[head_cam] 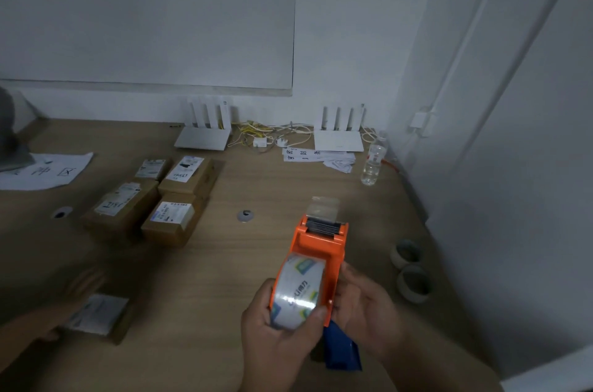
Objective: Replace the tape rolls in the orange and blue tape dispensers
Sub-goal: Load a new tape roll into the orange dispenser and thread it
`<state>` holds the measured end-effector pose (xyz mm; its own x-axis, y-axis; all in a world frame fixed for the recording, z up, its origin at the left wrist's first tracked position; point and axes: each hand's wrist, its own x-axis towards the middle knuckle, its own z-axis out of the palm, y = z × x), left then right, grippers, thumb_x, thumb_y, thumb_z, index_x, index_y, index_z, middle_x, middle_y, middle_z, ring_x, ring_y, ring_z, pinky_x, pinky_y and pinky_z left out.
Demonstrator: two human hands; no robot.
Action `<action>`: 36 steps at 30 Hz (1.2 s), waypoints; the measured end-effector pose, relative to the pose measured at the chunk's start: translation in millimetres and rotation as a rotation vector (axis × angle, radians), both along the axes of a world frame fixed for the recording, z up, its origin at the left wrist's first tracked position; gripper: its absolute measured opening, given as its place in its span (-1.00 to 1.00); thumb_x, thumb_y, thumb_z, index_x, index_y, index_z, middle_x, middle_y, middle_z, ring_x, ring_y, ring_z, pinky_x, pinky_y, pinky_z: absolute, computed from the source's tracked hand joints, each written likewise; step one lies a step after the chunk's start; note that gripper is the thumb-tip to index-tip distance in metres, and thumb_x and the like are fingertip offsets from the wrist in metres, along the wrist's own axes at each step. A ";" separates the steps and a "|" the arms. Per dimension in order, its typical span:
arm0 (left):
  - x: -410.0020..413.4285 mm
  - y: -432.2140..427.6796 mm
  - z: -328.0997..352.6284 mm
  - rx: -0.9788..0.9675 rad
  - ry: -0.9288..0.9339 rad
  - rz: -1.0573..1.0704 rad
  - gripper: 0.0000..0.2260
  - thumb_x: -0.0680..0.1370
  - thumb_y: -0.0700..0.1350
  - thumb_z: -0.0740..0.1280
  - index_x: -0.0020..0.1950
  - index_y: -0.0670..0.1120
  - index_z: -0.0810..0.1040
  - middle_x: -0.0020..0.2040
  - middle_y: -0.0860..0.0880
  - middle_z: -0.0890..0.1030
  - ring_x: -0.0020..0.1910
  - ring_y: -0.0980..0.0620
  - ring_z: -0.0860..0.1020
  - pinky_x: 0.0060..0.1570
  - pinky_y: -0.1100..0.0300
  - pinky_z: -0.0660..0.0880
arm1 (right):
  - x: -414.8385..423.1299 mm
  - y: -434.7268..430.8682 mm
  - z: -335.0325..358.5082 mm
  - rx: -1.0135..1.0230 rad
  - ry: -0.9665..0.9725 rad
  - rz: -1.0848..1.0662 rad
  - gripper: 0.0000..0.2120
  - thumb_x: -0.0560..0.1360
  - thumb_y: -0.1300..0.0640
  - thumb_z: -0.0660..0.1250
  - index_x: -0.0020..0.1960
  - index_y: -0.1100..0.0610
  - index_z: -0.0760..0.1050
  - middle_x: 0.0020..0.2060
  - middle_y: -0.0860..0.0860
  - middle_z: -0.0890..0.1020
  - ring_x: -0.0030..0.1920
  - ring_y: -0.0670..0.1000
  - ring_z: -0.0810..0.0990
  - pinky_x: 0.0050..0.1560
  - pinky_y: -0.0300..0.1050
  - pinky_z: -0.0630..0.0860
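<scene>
An office packing desk — labelled parcels (pixel 175 218), routers (pixel 205 131) (cables tangled), printed papers (pixel 316 155).

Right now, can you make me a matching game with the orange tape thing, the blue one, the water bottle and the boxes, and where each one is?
Things:
1 orange dispenser
2 blue dispenser
3 water bottle
4 cardboard boxes

Places:
a standing upright near the far right edge of the table
b grouped on the left part
c gripped by the left hand and right hand
d partly hidden under the hands

Pairs: 1-c, 2-d, 3-a, 4-b
</scene>
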<state>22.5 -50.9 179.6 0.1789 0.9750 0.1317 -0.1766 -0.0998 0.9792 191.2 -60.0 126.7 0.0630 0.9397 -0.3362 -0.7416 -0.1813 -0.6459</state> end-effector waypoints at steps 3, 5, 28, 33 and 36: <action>3.5 0.3 8.5 -0.031 -0.070 -0.037 -0.59 0.09 0.03 0.55 -0.10 -0.04 0.70 -0.27 0.01 0.79 -0.35 0.24 0.68 -0.34 0.44 0.59 | -5.7 -0.7 -0.4 0.042 0.100 -0.001 -0.41 0.59 0.03 0.22 0.50 0.33 0.22 0.46 0.35 0.30 0.48 0.33 0.26 0.52 0.34 0.05; 5.4 0.6 13.2 -0.063 -0.126 -0.062 -0.59 0.10 0.02 0.55 -0.08 -0.03 0.69 -0.27 0.01 0.79 -0.34 0.23 0.70 -0.37 0.43 0.60 | -8.1 -0.4 3.0 0.071 0.144 0.014 -0.39 0.57 0.03 0.28 0.49 0.34 0.25 0.45 0.33 0.34 0.47 0.31 0.30 0.52 0.28 0.09; 5.8 33.2 0.4 -0.160 0.087 -0.137 -0.54 0.44 0.04 0.36 0.32 -0.06 0.56 0.16 -0.05 0.68 -0.03 0.39 0.66 -0.19 0.57 0.56 | -5.5 4.8 37.1 0.101 -0.175 -0.025 -0.49 0.60 -0.07 0.07 0.38 0.23 0.45 0.32 0.21 0.55 0.37 0.20 0.49 0.40 0.15 0.41; 2.7 40.2 -13.2 -0.197 0.153 -0.138 -0.61 0.47 0.05 0.38 0.29 0.09 0.48 0.15 0.06 0.62 -0.07 0.48 0.62 -0.28 0.57 0.57 | -14.0 13.4 26.1 0.088 -0.223 -0.063 -0.57 0.61 -0.02 0.13 0.28 0.22 0.55 0.25 0.23 0.61 0.29 0.22 0.56 0.35 0.21 0.41; -2.3 43.5 -25.8 -0.169 0.255 -0.143 -0.83 0.62 -0.15 0.37 0.10 0.11 0.49 0.05 0.05 0.62 -0.10 0.45 0.63 -0.24 0.55 0.56 | -21.7 20.9 11.3 -0.001 -0.237 -0.087 -0.57 0.65 -0.01 0.08 0.33 0.23 0.50 0.25 0.24 0.60 0.28 0.24 0.56 0.35 0.28 0.41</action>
